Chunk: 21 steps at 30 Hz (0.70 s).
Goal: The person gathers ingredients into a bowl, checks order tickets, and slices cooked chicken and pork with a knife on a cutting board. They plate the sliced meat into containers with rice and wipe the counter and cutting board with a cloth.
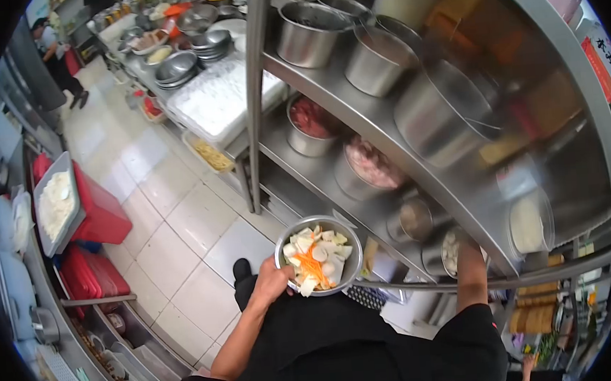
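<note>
My left hand (272, 283) grips the rim of a round metal bowl (357, 256) in front of my body. Pale cut vegetables (323, 242) fill the bowl, with orange carrot strips (313, 262) lying on top. My right arm reaches out to the lower shelf on the right. There my right hand (468, 251) dips into a metal pot (434, 258) that holds whitish pieces (451, 251); its fingers are hidden from view.
The steel shelf rack (344, 81) carries several metal pots, two with raw meat (307, 117). Its curved-looking edge runs close by my right arm. Red bins (101, 205) stand on the left. A person (55, 59) is at the far left.
</note>
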Each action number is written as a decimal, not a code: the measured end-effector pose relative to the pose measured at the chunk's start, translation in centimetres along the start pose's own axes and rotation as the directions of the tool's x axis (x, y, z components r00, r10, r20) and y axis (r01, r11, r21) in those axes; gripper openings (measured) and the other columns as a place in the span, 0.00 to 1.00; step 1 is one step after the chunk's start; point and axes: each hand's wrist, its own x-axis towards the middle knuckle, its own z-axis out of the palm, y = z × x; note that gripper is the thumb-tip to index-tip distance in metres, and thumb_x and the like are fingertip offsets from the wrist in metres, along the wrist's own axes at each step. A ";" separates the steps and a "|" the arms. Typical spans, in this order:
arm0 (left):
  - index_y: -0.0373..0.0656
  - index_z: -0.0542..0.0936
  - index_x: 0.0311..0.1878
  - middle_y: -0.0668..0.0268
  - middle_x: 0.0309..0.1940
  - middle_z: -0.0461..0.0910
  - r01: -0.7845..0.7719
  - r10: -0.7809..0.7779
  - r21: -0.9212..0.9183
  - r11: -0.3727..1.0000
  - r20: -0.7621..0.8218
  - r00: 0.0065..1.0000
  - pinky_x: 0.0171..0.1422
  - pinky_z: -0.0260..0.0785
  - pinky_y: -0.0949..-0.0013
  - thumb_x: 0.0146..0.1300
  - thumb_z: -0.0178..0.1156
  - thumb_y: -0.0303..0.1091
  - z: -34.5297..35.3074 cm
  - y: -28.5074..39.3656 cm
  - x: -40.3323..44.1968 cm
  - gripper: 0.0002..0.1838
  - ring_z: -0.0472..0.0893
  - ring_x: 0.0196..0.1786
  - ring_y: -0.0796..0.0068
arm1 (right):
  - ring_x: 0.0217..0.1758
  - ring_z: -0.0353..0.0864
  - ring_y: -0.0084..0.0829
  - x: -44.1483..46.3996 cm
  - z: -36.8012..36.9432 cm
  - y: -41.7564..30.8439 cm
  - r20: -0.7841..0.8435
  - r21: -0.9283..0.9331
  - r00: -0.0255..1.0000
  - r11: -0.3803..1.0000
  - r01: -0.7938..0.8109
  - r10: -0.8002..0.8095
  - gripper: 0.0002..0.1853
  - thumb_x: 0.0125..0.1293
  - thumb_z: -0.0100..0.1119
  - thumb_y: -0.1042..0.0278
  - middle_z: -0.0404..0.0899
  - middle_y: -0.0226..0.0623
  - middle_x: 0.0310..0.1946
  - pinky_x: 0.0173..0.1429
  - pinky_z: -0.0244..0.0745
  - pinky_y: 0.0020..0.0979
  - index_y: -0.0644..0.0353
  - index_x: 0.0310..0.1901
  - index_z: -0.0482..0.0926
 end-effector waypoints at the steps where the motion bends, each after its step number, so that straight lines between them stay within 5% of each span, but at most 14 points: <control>1: 0.28 0.76 0.46 0.57 0.27 0.81 -0.002 0.002 -0.006 1.000 -0.008 1.000 0.19 0.72 0.69 0.50 0.53 0.23 -0.5 0.0 -0.5 0.18 0.80 0.22 0.70 | 0.47 0.84 0.44 0.0 0.1 0.0 0.005 0.014 1.000 1.000 -0.014 0.014 0.18 0.72 0.55 0.58 0.84 0.46 0.46 0.55 0.77 0.36 0.64 0.52 0.81; 21: 0.25 0.77 0.41 0.56 0.25 0.80 0.008 -0.004 0.017 1.000 -0.183 0.983 0.17 0.74 0.69 0.48 0.54 0.22 -3.0 1.0 -0.3 0.15 0.80 0.20 0.67 | 0.47 0.84 0.45 -1.6 3.1 1.0 -0.028 0.154 0.992 0.981 -0.114 0.120 0.19 0.73 0.54 0.57 0.84 0.49 0.46 0.54 0.77 0.37 0.66 0.53 0.80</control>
